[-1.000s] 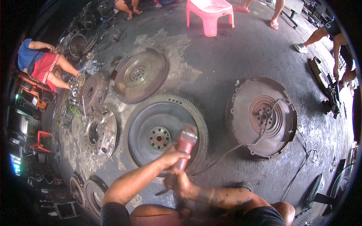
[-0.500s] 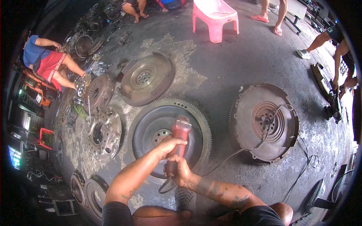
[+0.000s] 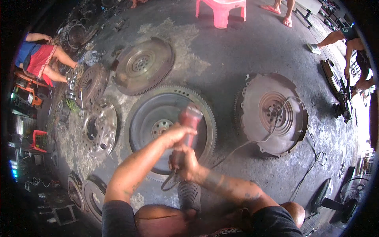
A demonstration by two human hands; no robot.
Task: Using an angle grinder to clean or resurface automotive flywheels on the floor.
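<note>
A red angle grinder (image 3: 191, 118) is held over a large toothed flywheel (image 3: 147, 112) lying on the floor in front of me. My left hand (image 3: 177, 136) is wrapped round the grinder's body near its metal head. Below it, my right hand (image 3: 188, 164) grips the dark rear end, where the cord comes out. The head is slightly blurred, and the disc is hidden, so contact with the flywheel cannot be made out. Part of the flywheel's face is covered by my hands and the tool.
The cord runs right across another flywheel (image 3: 252, 118). A third flywheel (image 3: 130, 69) lies farther off, with a shiny clutch cover (image 3: 108, 122) at the left. A pink plastic chair (image 3: 221, 12) stands beyond. A person in red shorts (image 3: 41, 59) sits left; another person's hands (image 3: 361, 85) handle parts at right.
The whole view has shifted, so the floor things sit higher and a little left in the picture. Both hands keep their hold on the grinder, which stays over the flywheel.
</note>
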